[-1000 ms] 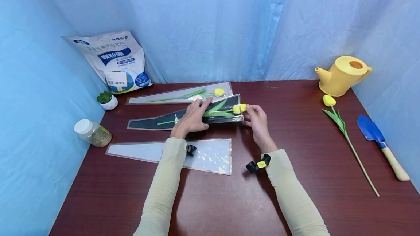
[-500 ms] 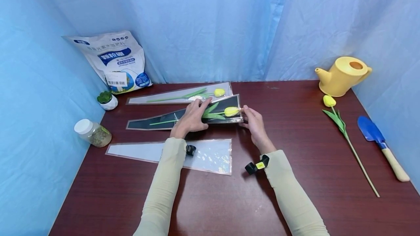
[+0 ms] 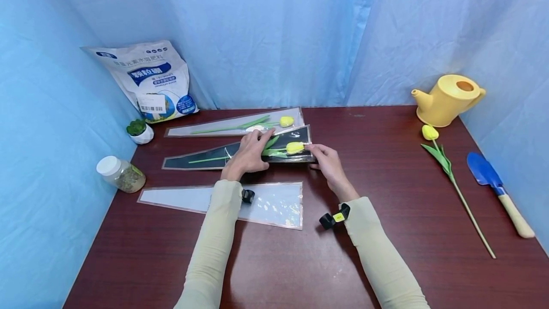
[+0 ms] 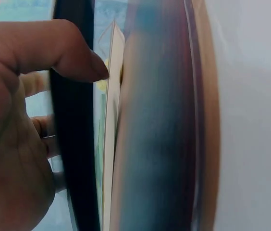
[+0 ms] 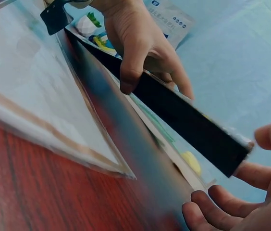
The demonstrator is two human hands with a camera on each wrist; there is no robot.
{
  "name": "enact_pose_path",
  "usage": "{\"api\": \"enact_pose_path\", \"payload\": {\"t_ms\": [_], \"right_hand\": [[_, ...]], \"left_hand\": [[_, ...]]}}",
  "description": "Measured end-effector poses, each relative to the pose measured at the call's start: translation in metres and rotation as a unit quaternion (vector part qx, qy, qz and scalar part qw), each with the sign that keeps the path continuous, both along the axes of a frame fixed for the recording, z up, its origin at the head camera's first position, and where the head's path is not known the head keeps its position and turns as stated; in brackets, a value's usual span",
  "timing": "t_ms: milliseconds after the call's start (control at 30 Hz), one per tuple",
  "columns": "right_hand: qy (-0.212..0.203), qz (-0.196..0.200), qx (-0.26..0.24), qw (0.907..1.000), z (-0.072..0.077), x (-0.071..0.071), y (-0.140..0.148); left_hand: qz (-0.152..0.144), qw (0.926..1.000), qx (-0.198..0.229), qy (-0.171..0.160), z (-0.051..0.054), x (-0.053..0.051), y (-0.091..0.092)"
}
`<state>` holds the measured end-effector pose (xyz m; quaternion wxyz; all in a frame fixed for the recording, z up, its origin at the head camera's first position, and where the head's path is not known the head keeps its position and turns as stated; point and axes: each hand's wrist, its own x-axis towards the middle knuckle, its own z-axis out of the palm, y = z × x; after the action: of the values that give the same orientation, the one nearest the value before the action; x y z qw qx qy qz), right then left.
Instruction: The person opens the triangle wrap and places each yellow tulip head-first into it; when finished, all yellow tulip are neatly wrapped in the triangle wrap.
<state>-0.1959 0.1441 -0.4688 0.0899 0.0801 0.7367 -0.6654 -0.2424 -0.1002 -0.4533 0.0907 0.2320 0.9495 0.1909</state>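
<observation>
Nearest on dark red-brown wooden counter (image 3: 274, 271), white tapered flat sleeve (image 3: 270, 204) is lying. Behind it, black tapered plastic sleeve (image 3: 206, 153) with yellow-headed, green-stemmed artificial tulip (image 3: 295, 147) inside, flower near wide end. Left hand (image 3: 249, 154) clamped on black sleeve, thumb at near edge, fingers over far side. Right hand (image 3: 328, 161) at wide end, fingertip close by flower; whether it pinches, cannot tell. Farther, pale tapered sleeve (image 3: 188, 130) holding another yellow tulip (image 3: 286, 121); beyond, white-blue printed bag (image 3: 150, 82).
</observation>
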Motion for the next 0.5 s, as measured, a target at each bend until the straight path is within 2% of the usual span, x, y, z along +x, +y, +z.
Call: {"api": "enact_pose_path", "payload": {"t_ms": [200,367,500], "right_hand": [[0.036,0.001,0.086,0.9956,-0.007,-0.001,0.001],[0.069,0.017,0.187,0.9799,-0.012,-0.002,0.004],[0.087,0.025,0.223,0.9705,-0.015,-0.006,0.004]], "left_hand": [[0.009,0.9997,-0.023,-0.003,-0.003,-0.002,-0.003],[0.030,0.9991,-0.029,-0.002,-0.004,-0.004,-0.003],[0.042,0.9987,-0.029,0.006,-0.005,-0.004,-0.003]]}}
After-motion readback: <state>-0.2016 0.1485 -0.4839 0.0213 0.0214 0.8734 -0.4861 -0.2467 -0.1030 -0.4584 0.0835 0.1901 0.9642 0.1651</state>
